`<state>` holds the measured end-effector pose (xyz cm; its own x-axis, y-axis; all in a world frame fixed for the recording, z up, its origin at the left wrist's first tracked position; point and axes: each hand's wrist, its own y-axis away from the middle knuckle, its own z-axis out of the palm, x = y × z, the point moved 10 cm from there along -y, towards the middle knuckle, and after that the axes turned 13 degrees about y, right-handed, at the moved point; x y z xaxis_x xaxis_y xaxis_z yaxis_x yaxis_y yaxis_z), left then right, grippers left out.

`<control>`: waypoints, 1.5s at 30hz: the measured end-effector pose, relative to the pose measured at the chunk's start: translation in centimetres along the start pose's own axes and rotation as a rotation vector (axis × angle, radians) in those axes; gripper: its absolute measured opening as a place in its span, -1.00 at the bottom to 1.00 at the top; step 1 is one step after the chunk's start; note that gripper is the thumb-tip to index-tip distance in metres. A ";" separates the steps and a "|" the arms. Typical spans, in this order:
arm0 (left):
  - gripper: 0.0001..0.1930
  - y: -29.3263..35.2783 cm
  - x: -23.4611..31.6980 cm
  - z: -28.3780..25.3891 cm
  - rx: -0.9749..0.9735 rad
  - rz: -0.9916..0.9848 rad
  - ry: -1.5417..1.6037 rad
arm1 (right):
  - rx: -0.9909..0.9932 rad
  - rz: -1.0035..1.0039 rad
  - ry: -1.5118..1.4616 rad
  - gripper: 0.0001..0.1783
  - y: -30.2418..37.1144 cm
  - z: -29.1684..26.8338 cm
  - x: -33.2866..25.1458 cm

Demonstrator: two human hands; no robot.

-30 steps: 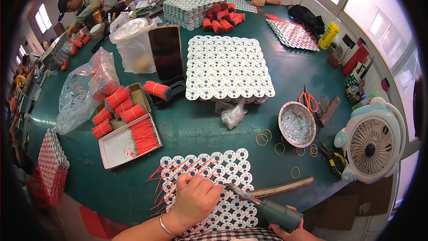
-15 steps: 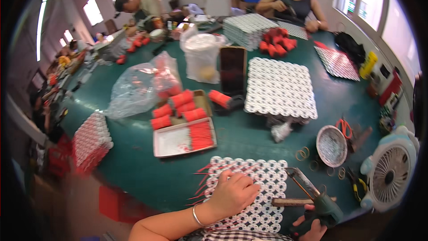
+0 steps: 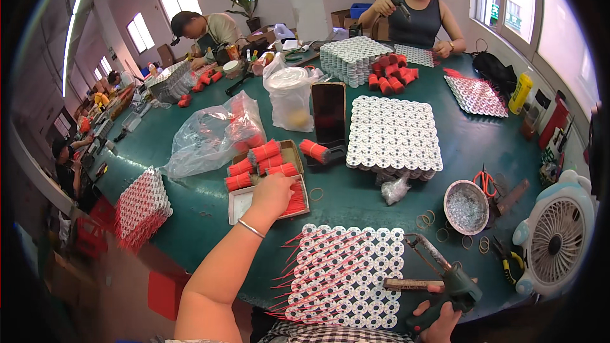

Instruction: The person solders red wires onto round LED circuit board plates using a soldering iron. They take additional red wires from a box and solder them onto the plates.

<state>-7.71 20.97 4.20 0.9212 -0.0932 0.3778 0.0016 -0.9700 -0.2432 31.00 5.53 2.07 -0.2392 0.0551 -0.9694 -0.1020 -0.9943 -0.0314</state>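
My left hand [image 3: 272, 194] is over a shallow cardboard tray [image 3: 240, 206], its curled fingers down on loose red wires [image 3: 296, 199]. Its fingertips are hidden, so I cannot make out what lies between them. In my right hand [image 3: 438, 321] is a green soldering gun [image 3: 459, 292], its metal tip pointing up and left. Left of the gun lies a panel of round white circuit boards [image 3: 356, 267]. Thin red wires lie across the panel's left part and stick out past its left edge. A narrow wooden strip [image 3: 413, 284] rests at the panel's right edge.
Bundles of red wire [image 3: 265, 151] fill a box behind the tray. Stacked white panels [image 3: 394, 130] stand farther back. At right are a metal bowl [image 3: 466, 206], pliers [image 3: 508, 260] and a fan [image 3: 556, 241]. Across the table, a person [image 3: 416, 16] holds a similar tool.
My left hand has left the white panel and moved up and left to the tray, uncovering the red wires on the panel. My right hand still holds the soldering gun.
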 end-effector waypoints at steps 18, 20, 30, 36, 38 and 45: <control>-0.91 0.2 1.2 0.2 0.068 0.099 -0.046 | -0.034 0.036 0.012 -0.54 0.0 -0.1 0.6; -0.91 0.3 2.0 0.0 0.103 0.170 -0.059 | -0.029 0.055 0.039 -0.54 0.0 -0.2 0.7; -0.87 0.3 2.4 -1.6 0.150 0.046 -0.067 | -0.046 0.117 0.067 -0.54 0.2 -0.6 1.1; -0.92 0.7 -1.2 -3.4 0.328 -0.027 0.426 | 0.043 0.074 0.069 -0.38 0.2 -1.4 2.3; -0.87 1.3 -4.8 -1.8 0.229 -0.326 0.756 | 0.111 0.051 0.084 -0.39 0.2 -1.6 2.1; -0.85 4.6 -8.1 -1.4 0.214 -0.445 1.018 | 0.106 0.072 0.134 -0.38 0.1 -1.6 2.1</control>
<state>-15.73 16.94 1.27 0.0765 0.0158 0.9969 0.4069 -0.9133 -0.0167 32.01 5.40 -0.33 -0.1193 -0.0354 -0.9922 -0.1926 -0.9795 0.0581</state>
